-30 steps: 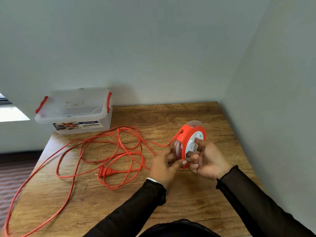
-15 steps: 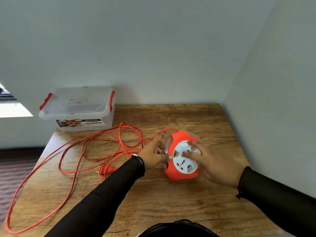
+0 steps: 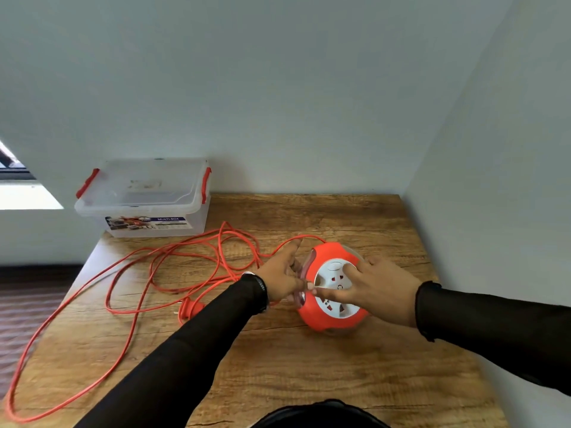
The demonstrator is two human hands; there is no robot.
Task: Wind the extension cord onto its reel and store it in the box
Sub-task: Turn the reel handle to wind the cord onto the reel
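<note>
Your left hand (image 3: 282, 274) reaches forward, fingers spread loosely, thumb and fingertips touching the reel's (image 3: 335, 290) left rim beside the cord (image 3: 136, 291); whether it pinches the cord cannot be told; your right hand (image 3: 375, 287) lies over the reel's white socket face, fingers extended and pressing, nothing clenched; the reel rests on the table (image 3: 309, 366); loose cord sprawls left; the box (image 3: 145, 200) stands closed at the far left corner.
</note>
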